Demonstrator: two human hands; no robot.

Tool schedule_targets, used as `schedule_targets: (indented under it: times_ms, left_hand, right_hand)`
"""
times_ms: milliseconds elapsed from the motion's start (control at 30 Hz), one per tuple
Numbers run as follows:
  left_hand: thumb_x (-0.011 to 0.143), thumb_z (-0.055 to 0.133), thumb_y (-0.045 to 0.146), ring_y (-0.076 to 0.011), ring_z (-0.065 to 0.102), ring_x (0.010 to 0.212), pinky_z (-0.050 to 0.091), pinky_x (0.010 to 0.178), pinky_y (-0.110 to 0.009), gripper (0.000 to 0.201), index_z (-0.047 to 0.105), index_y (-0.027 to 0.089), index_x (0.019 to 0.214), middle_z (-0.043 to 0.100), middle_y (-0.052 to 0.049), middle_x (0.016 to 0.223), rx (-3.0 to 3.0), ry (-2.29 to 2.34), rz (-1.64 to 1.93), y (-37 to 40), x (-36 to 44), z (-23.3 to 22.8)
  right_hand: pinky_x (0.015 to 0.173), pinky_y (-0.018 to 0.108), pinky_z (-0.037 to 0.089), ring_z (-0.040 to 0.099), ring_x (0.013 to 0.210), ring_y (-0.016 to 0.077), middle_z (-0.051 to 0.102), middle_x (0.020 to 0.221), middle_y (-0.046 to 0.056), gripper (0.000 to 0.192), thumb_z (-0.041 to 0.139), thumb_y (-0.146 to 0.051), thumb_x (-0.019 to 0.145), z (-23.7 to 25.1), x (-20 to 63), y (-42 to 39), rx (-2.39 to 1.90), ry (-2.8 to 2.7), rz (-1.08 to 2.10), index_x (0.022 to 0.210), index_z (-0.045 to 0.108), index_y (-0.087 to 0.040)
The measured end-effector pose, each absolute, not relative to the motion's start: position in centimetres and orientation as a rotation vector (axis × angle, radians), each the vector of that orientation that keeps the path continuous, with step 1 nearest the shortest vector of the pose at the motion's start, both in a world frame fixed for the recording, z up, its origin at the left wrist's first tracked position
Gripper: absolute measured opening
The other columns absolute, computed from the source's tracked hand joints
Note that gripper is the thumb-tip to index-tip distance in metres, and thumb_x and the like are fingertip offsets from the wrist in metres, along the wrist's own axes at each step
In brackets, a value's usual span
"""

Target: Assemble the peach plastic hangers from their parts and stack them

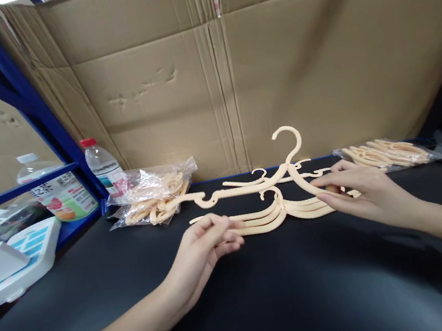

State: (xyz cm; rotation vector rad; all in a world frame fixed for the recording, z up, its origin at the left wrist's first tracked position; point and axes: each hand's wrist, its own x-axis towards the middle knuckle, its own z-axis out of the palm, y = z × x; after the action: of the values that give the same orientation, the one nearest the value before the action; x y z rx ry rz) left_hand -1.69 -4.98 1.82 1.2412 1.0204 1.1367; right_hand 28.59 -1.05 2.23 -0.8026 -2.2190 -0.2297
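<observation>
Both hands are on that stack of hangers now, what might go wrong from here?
The left hand and right hand pinch only the ends of the stacked peach hangers, so the pile may fan apart or slip. One hanger sits tilted on top with its hook up; it might snag the others. The bagged hangers lie close and could get knocked.

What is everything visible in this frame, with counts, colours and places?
hangers: several, exact count unclear, cream, stacked mid-table, one raised
bagged hangers: one clear bag, left of stack
second bag: one, clear, right rear
bottle: one, clear, red cap, by blue rack
labelled bottle: one, white cap, on shelf
white device: one, white and blue, far left
table: one, black
cardboard: brown, behind
left hand: on stack's left end
right hand: on stack's right end
</observation>
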Motion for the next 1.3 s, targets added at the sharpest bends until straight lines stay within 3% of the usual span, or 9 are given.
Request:
schedule_targets:
  times_ms: [67,167,267,467,733,1300]
  left_hand:
    - [0.086,0.058,0.021,-0.0139,0.064,0.069,0.055,0.066,-0.025,0.013,0.060,0.014,0.076,0.070,-0.009,0.086,1.762,0.992,0.972,-6.0,-1.4,1.7]
    - [0.084,0.053,0.010,-0.0190,0.063,0.085,0.053,0.079,-0.031,0.012,0.063,0.014,0.090,0.069,-0.009,0.091,2.581,0.619,0.747,-7.5,-1.1,1.8]
    - [0.084,0.052,0.008,-0.0214,0.059,0.097,0.050,0.089,-0.033,0.019,0.061,0.014,0.100,0.068,-0.010,0.100,2.912,0.463,0.655,-8.0,-1.1,1.9]
    - [0.087,0.051,0.011,-0.0217,0.056,0.106,0.047,0.094,-0.035,0.017,0.061,0.017,0.100,0.065,-0.007,0.111,2.996,0.708,0.648,-7.3,-1.5,1.3]
    - [0.089,0.050,0.017,-0.0234,0.052,0.114,0.045,0.098,-0.038,0.019,0.060,0.018,0.104,0.061,-0.007,0.121,3.046,0.722,0.506,-7.6,-1.4,1.2]
    - [0.089,0.052,0.022,-0.0276,0.052,0.117,0.046,0.099,-0.042,0.023,0.060,0.019,0.110,0.059,-0.008,0.126,3.008,0.769,0.403,-7.6,-1.1,1.4]
  right_hand:
    - [0.062,0.029,0.039,0.050,0.057,0.0138,0.051,0.053,-0.004,0.014,0.054,-0.026,0.089,2.2,28.9,-0.9,-0.832,-2.243,-0.155,0.099,0.063,-0.021]
    - [0.064,0.029,0.039,0.051,0.058,0.0138,0.051,0.054,-0.004,0.013,0.054,-0.027,0.088,2.1,29.1,-0.8,-0.864,-2.359,-0.068,0.095,0.063,-0.021]
    - [0.063,0.027,0.039,0.049,0.059,0.0132,0.050,0.055,-0.004,0.009,0.055,-0.024,0.083,2.0,29.0,-0.9,-0.902,-2.462,0.031,0.088,0.062,-0.020]
    - [0.061,0.025,0.036,0.046,0.059,0.0118,0.053,0.061,-0.002,0.006,0.055,-0.013,0.069,2.3,28.8,-1.3,-0.996,-2.669,0.129,0.069,0.055,-0.019]
    - [0.061,0.024,0.037,0.052,0.065,0.0122,0.059,0.074,0.000,0.014,0.052,-0.008,0.066,2.9,29.2,-1.1,-1.075,-2.785,0.285,0.072,0.059,-0.018]
    - [0.061,0.024,0.039,0.055,0.063,0.0130,0.062,0.073,0.000,0.015,0.053,-0.008,0.069,3.2,29.4,-1.0,-1.124,-2.750,0.276,0.072,0.061,-0.020]
